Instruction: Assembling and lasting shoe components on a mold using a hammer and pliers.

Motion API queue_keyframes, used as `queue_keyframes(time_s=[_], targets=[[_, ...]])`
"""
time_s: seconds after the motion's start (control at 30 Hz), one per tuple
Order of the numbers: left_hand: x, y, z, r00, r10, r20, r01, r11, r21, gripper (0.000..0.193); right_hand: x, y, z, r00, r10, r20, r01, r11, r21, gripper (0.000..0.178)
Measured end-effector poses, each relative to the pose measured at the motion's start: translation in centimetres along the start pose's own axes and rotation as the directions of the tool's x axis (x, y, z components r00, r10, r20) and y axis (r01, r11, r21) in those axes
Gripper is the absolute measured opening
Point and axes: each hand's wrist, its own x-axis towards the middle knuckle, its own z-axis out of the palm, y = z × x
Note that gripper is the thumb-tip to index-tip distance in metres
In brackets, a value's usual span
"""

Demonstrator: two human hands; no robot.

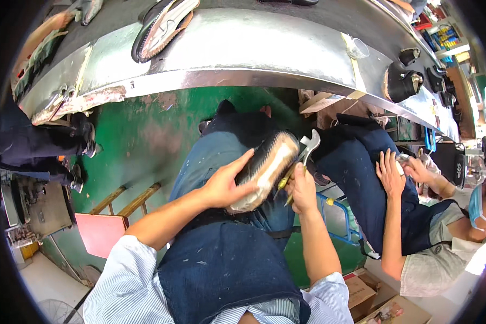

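Note:
My left hand [228,184] grips a half-made black shoe [271,168] over my lap, thumb against its edge. The shoe lies sole up, showing a pale underside with a tan, gathered margin around it. In my closed right hand [302,190] are shoemaker's lasting pliers [309,144] with a curved silver head and yellow handles. The pliers' head points up and away, just beyond the shoe's right side; whether it touches the shoe I cannot tell. My blue apron [227,270] and jeans lie beneath both hands.
Ahead runs a metal-edged workbench [254,43] bearing another unfinished shoe [164,27] and black shoes [398,82] at right. A masked co-worker [443,232] sits close on my right, hands at their lap. A pink-topped stool [100,233] stands left; cardboard boxes [359,290] lie lower right.

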Motion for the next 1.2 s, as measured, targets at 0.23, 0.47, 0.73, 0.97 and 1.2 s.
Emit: queue_keyframes(time_s=[0.23,0.47,0.73,0.97,1.2], targets=[[-1.4,-2.6,0.7,0.988,-0.052,0.148,0.041,0.996,0.076,0.116,-3.4,0.8,3.8,0.956,-0.285,0.072,0.292,0.887,-0.357,0.053],[-4.0,-0.5,-1.1,0.967,-0.037,0.253,0.073,0.988,-0.138,0.119,-4.6,3.0,3.9,0.947,-0.299,0.114,0.319,0.909,-0.267,0.051],[-5.4,3.1,-2.9,0.916,-0.401,-0.012,0.296,0.696,-0.654,0.067,-5.5,3.1,6.1,0.925,-0.146,0.349,0.307,0.829,-0.467,0.032],[-8.2,6.8,-10.3,0.926,-0.355,-0.128,0.119,0.597,-0.793,0.067,-4.4,3.8,0.7,0.995,-0.101,0.025,0.104,0.953,-0.285,0.021],[8.0,11.5,-15.6,0.707,0.095,-0.700,-0.585,0.634,-0.506,0.060,-2.7,5.8,-2.9,0.995,0.088,-0.037,-0.092,0.986,-0.137,0.024]])
